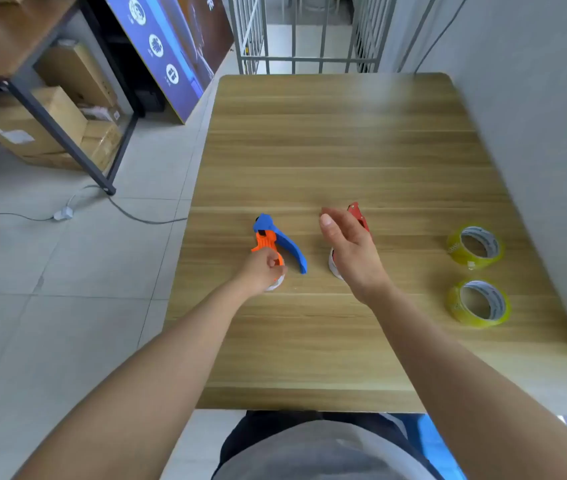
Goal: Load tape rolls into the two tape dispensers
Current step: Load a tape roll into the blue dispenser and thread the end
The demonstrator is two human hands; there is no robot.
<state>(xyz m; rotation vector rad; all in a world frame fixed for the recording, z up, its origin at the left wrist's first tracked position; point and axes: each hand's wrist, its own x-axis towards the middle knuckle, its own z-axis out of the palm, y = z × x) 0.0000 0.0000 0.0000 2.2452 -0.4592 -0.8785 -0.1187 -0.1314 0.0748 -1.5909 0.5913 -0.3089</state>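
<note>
Here, the left hand (pixel 264 270) curls its fingers closed on the orange end of the blue-and-orange tape dispenser (pixel 277 240) lying on the wooden table (pixel 344 140). The right hand (pixel 349 247) hovers with fingers loosely spread and empty, palm turned left, in front of the red tape dispenser (pixel 358 216). Both forearms reach forward from the near edge. Two yellowish tape rolls (pixel 476 247) lie flat well to the right, near the wall.
</note>
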